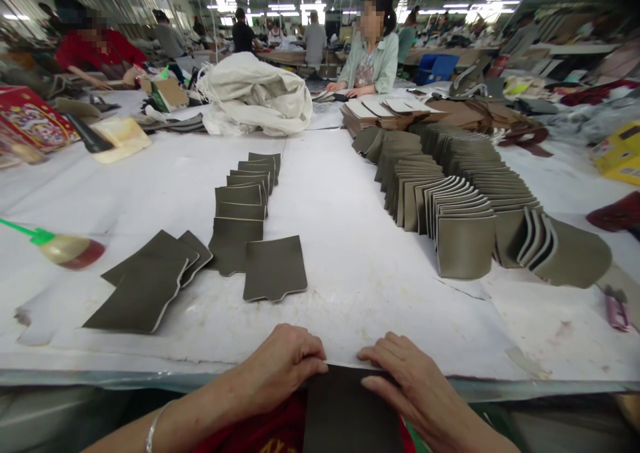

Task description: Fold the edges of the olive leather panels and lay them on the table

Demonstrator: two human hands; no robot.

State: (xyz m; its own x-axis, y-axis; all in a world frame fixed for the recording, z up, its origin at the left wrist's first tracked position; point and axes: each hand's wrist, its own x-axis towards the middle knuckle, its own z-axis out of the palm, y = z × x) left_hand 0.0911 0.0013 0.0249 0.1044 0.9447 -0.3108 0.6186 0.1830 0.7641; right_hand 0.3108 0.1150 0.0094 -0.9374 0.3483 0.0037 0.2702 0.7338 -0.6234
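Both my hands are at the front edge of the table on a dark olive leather-like piece [350, 406], which hangs down over my lap. My left hand [290, 356] pinches its upper left corner between thumb and fingers. At the upper right, my right hand [400, 373] has its thumb on the front face and its fingers over the top edge. Just beyond, a single notched panel [275, 266] lies flat beside an overlapping row of similar panels [237, 240]. A few larger loose panels [145, 293] overlap at the left.
Long fanned rows of olive panels [465, 240] stand at the right. A squeeze bottle [70, 250] with a green nozzle lies at the left. Farther back are a white cloth sack [255, 96], a brush [90, 133] on a pale block, and a co-worker [373, 53] across the table.
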